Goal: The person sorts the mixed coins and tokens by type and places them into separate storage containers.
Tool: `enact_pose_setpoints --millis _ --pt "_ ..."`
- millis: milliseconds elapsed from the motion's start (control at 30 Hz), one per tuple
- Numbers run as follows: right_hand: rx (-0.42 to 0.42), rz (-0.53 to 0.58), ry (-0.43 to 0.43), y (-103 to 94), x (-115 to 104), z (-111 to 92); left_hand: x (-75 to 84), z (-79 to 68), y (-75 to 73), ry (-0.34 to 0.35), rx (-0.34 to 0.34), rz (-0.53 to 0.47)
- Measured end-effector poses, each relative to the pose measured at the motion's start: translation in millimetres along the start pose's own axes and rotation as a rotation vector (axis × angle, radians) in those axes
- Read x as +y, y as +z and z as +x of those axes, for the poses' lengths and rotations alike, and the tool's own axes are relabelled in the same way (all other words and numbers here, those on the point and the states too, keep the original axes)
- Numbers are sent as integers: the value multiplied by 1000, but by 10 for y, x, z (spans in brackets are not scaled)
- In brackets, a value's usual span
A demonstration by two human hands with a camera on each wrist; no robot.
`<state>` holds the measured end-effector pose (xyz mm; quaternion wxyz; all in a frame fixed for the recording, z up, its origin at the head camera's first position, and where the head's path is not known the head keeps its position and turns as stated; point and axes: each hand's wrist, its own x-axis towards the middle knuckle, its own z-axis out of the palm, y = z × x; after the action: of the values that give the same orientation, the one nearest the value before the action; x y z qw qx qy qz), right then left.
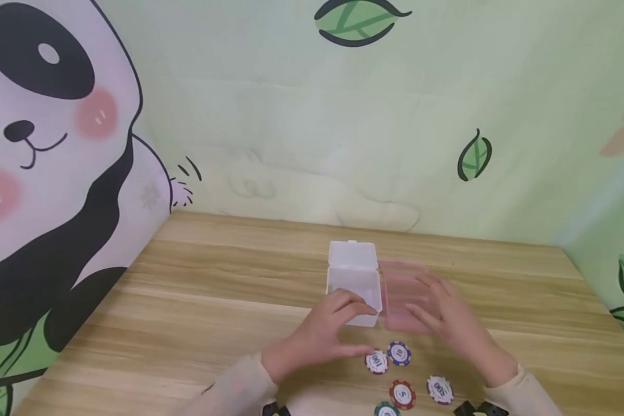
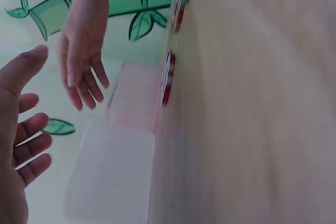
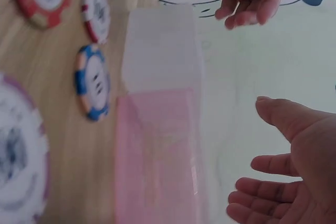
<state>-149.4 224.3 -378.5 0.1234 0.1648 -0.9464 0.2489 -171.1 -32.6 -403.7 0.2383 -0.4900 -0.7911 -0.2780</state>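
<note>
A white plastic box [image 1: 351, 319] stands on the table with its lid [image 1: 352, 254] tipped back. Against its right side is a translucent pink box [image 1: 403, 300]. My left hand [image 1: 319, 332] hovers before the white box, thumb and fingers apart, holding nothing. Over the pink box's right part is my right hand [image 1: 455, 318], its fingers loose and likewise holding nothing. Poker chips lie flat in front of the boxes: a white-and-red 100 chip [image 1: 377, 362], a blue 10 chip [image 1: 399, 353], a red 5 chip [image 1: 403, 394] and a white 500 chip [image 1: 439, 390].
A green chip [image 1: 387, 409] is cut off by the head view's lower edge. The wooden table [image 1: 213, 306] meets a pale green wall [image 1: 270, 115] behind the boxes. A large panda picture [image 1: 57, 150] covers the left side.
</note>
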Motion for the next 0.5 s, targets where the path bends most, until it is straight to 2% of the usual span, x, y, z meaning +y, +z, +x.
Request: enact_pose_setpoints --millis 133,267,367,500 --pt "22 -4 43 18 182 -72 113 -12 33 -47 -123 -55" --pt "44 -10 48 30 341 -132 202 -25 72 -86 -224 -54" --pt "39 -1 47 38 430 -158 238 -39 114 -106 -257 -41" --pt "15 1 44 55 525 -161 241 -62 173 -134 -261 -23"
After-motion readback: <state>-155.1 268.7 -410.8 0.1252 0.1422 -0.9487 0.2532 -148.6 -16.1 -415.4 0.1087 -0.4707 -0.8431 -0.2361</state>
